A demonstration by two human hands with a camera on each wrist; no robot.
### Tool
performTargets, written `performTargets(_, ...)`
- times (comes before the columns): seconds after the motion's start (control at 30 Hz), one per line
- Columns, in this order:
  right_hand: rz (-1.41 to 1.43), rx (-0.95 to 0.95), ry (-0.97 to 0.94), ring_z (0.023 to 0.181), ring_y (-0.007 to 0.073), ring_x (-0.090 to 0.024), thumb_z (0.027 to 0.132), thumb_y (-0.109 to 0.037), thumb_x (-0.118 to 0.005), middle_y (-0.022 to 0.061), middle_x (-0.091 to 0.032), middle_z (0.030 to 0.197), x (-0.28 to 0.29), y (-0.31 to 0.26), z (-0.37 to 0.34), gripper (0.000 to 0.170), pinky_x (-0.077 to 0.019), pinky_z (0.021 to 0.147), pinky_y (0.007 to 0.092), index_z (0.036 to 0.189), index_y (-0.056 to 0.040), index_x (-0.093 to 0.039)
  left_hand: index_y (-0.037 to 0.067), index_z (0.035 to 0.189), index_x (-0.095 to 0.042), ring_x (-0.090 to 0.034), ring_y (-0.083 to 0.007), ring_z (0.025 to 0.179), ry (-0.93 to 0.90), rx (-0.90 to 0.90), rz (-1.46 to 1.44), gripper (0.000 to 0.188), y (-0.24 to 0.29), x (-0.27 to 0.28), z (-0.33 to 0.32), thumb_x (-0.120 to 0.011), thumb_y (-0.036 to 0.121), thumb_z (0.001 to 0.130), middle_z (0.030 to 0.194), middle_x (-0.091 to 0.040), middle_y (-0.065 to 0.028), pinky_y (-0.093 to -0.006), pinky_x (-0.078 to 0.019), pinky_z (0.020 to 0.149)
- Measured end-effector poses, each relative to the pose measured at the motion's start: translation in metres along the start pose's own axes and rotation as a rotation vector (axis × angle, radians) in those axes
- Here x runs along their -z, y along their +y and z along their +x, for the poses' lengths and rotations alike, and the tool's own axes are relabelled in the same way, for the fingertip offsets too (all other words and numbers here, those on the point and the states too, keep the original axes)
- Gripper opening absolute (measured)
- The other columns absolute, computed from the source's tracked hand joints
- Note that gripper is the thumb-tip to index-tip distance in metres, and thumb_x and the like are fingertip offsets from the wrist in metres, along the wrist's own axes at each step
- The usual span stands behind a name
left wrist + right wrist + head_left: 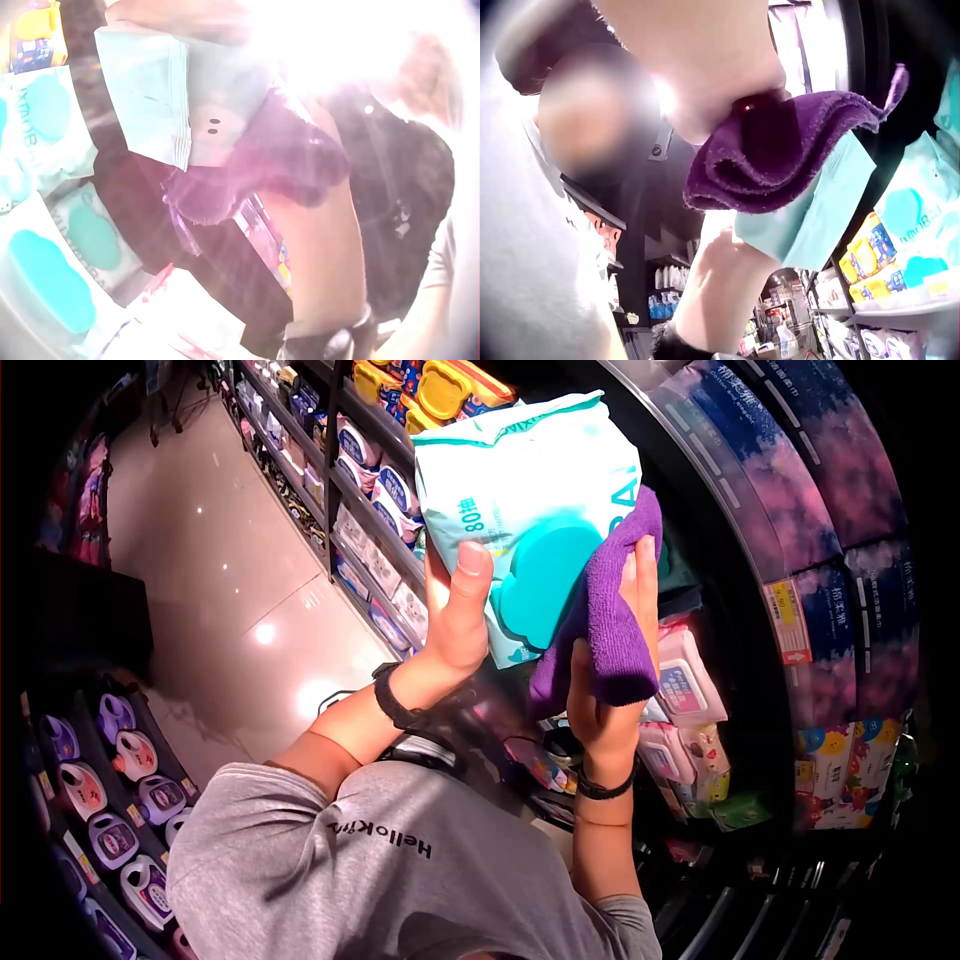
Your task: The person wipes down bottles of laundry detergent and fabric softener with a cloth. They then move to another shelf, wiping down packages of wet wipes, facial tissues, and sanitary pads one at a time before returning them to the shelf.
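A white and teal pack of wet wipes [535, 475] with a cloud-shaped teal lid [545, 585] is held up in front of the chest. My left hand [458, 610] grips it at the lower left, thumb over the front, the other fingers mostly hidden behind. In my right hand [608, 725] is a folded purple cloth [622, 625], lying against the pack's right side and overlapping the lid's edge. The left wrist view has the pack's folded end [146, 97] beside the cloth [262, 165]. From the right wrist, the bunched cloth [780, 161] covers part of the pack [810, 217].
Shelves with more wipes packs [385, 490] run along the far left of the pack. Pink-and-white packs [685, 675] sit below the right hand, beside dark blue boxes [830, 620]. Purple-capped bottles [110, 840] line a lower-left shelf, with a shiny floor [240, 570] between.
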State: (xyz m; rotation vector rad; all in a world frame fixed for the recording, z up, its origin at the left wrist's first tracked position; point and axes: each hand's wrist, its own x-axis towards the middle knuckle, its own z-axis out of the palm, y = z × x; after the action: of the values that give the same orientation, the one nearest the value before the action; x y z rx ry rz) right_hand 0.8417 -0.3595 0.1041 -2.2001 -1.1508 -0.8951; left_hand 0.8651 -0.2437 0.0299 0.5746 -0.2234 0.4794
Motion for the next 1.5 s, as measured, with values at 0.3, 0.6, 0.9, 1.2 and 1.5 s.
performTargets(0.3, -0.26, 0.07, -0.215, 0.129, 0.0349, -0.022, 0.074, -0.018, -0.053, -0.0004, -0.042, 0.132, -0.026, -0.039, 0.02, 0.043, -0.0067, 0.099, 0.0595, 0.117, -0.0156, -0.054, -0.001, 0.112, -0.046, -0.059, -0.0228, 0.09, 0.053, 0.29, -0.414, 0.052, 0.012, 0.004, 0.001, -0.042, 0.045, 0.088, 0.105, -0.056, -0.0152, -0.0325, -0.0502, 0.076)
performTargets(0.6, -0.241, 0.224, 0.054, 0.13, 0.0391, -0.012, 0.082, -0.018, -0.05, 0.0083, -0.029, 0.139, -0.047, 0.026, -0.039, 0.034, -0.0065, 0.1, 0.0599, 0.115, -0.022, -0.054, 0.005, 0.102, -0.051, -0.056, -0.0159, 0.081, 0.039, -0.029, -0.041, 0.055, 0.028, 0.006, 0.034, -0.03, 0.054, 0.087, 0.09, -0.057, -0.0068, -0.0288, -0.0465, 0.07)
performTargets(0.9, 0.274, 0.095, 0.051, 0.124, 0.0392, -0.03, 0.085, -0.049, -0.032, 0.0207, -0.037, 0.13, -0.036, 0.072, -0.022, 0.066, -0.0178, 0.101, 0.0498, 0.123, 0.0045, -0.039, 0.009, 0.098, -0.052, -0.055, -0.0108, 0.073, 0.092, 0.19, -0.232, 0.041, 0.014, 0.015, 0.057, -0.041, 0.046, 0.087, 0.083, -0.055, -0.0022, -0.0237, -0.0471, 0.062)
performTargets(1.2, 0.827, -0.661, 0.448, 0.107, 0.028, -0.049, 0.093, -0.035, -0.03, 0.0194, -0.046, 0.119, -0.029, 0.078, -0.014, 0.054, -0.0359, 0.094, 0.0371, 0.124, 0.0093, -0.033, 0.001, 0.113, -0.045, -0.057, -0.019, 0.091, -0.196, 0.377, -0.383, 0.054, 0.005, 0.022, 0.063, -0.063, 0.037, 0.078, 0.103, -0.056, -0.0109, -0.0329, -0.0491, 0.079)
performTargets(1.5, 1.115, -0.619, 0.524, 0.104, 0.0254, -0.048, 0.089, -0.048, -0.031, 0.0155, -0.045, 0.12, -0.09, 0.078, -0.023, 0.063, -0.0389, 0.091, 0.0377, 0.127, 0.0016, -0.032, 0.001, 0.105, -0.049, -0.059, -0.0178, 0.078, -0.126, 0.258, -0.502, 0.043, -0.002, 0.029, 0.077, -0.062, 0.027, 0.074, 0.089, -0.058, -0.0087, -0.0301, -0.0509, 0.07)
